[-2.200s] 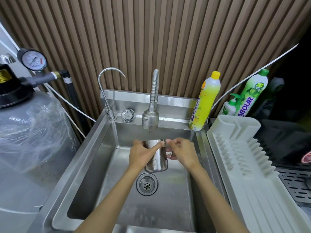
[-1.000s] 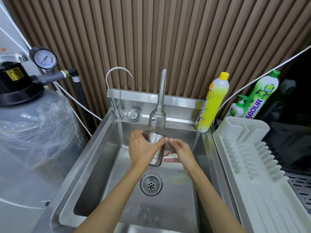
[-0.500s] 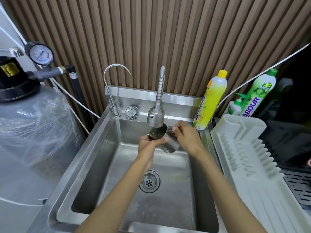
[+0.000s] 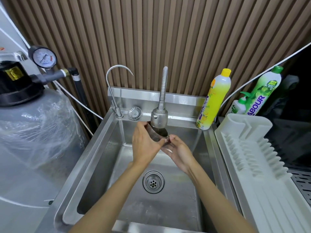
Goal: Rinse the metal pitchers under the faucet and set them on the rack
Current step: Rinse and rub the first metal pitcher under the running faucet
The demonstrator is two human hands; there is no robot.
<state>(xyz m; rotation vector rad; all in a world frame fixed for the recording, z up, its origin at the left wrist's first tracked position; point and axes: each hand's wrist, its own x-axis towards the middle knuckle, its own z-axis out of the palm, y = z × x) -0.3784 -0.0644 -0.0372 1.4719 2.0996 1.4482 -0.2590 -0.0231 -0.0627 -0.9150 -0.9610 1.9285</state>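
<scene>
The metal pitcher (image 4: 155, 136) is held btwn both hands, tilted, its mouth right up against the faucet head (image 4: 159, 119) just above the knuckles. The left hand (image 4: 144, 143) wraps the body w/ the thumb across the near wall. The right hand (image 4: 180, 151) curls round the low end; the handle is prob in there, but I can't see it. Whether water is running: can't tell.

Handling, my read: thin steel, stiff, light when empty, heavier w/ water in it. Wet + polished, so slippery. It won't break, but would prob dent and clang if dropped in the sink (image 4: 104, 157) below the hands. Best hold is the handle or rim, not the smooth wall alone; two hands seems sensible while it's tipped.

The drain (image 4: 153, 181) is under the wrists. The rack (image 4: 269, 190) lies well off to the right of the right hand. A yellow bottle (image 4: 213, 101) stands beyond that hand, at the sink's back corner.
</scene>
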